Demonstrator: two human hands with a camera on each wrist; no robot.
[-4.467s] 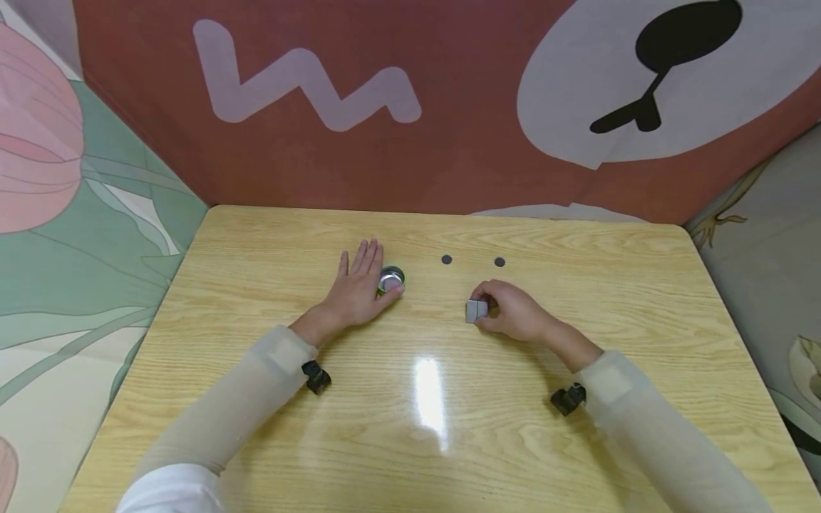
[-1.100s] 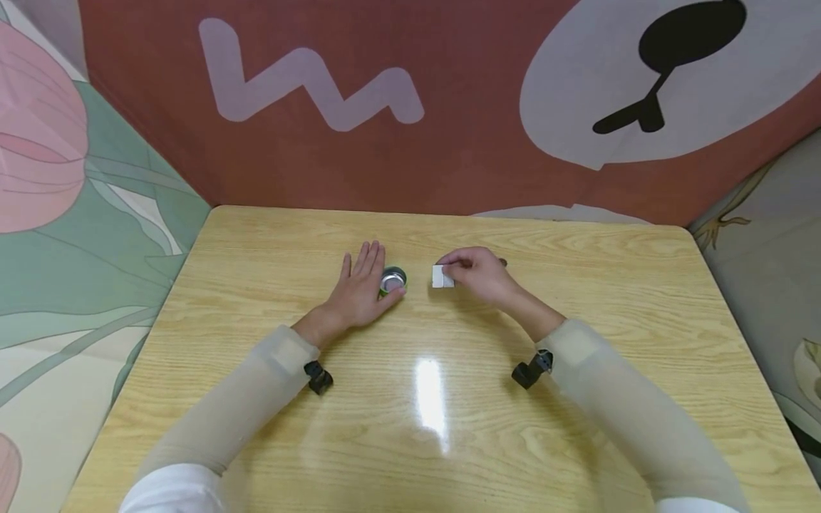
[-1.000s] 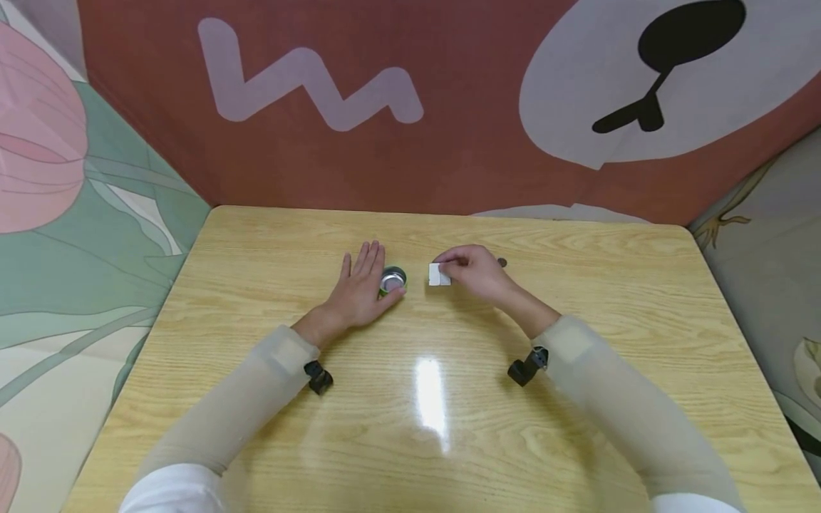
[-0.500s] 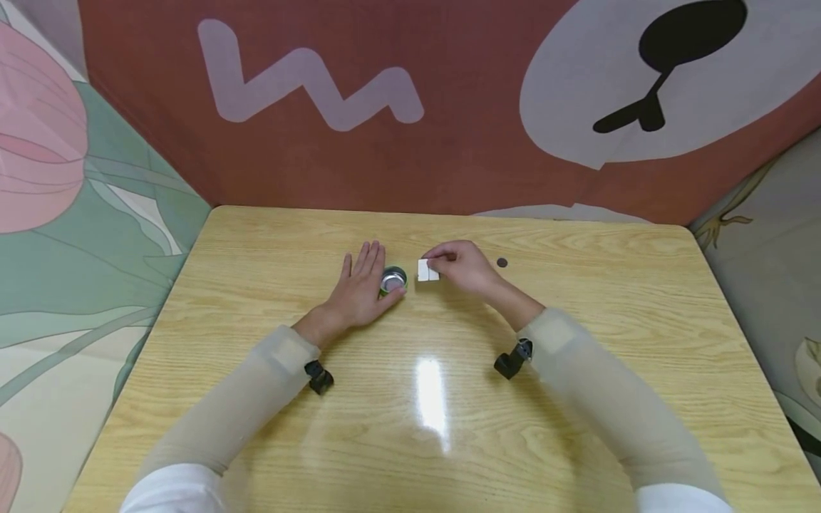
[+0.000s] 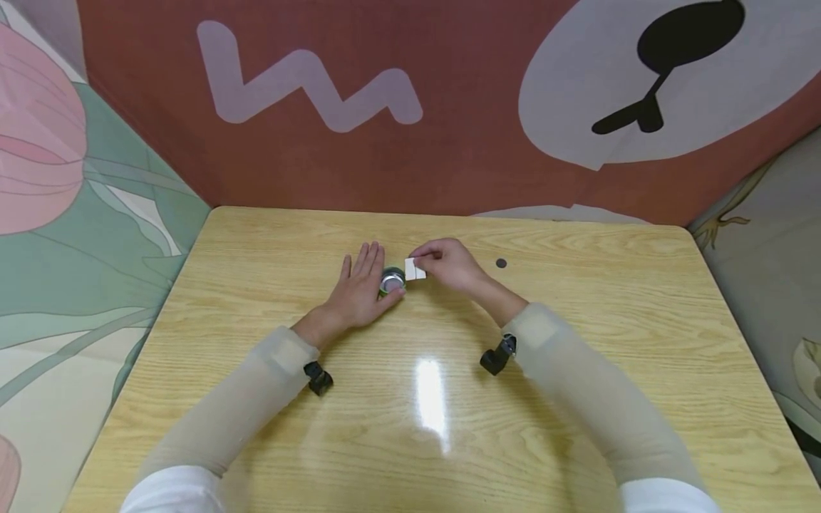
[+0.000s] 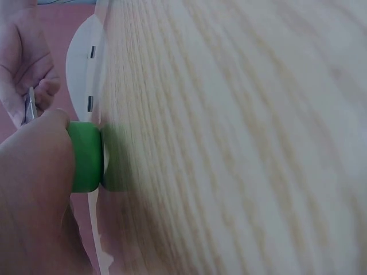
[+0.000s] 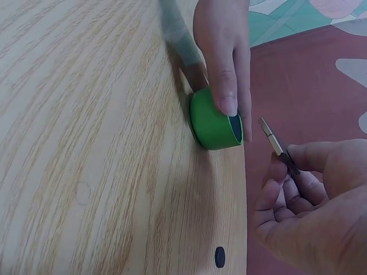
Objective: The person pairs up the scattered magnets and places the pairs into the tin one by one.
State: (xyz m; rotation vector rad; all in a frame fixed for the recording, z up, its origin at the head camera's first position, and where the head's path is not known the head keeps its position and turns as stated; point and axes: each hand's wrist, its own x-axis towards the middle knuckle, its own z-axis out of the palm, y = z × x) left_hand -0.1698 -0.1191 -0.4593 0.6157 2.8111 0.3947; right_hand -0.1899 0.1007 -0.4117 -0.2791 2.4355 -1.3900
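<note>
Glossy, honey-coloured wood grain stripes the tabletop (image 5: 288, 456) where a person in translucent beige oversleeves (image 5: 231, 399) works with both bare hands. The right hand (image 5: 449, 265) pinches a square metallic piece (image 5: 415, 268), flat-faced and split by a fine seam, holding it clear of the wood near the rim of a smooth-walled, round green cup (image 7: 212, 126) with a silvery interior. The left hand (image 5: 355, 293) lies with straight fingers, its thumb spread wide against the cup. One dark, flat disc (image 5: 502, 263) rests farther right. Four seconds earlier, two discs lay there, and the metallic piece was held well apart from the cup, which has stayed put.
</note>
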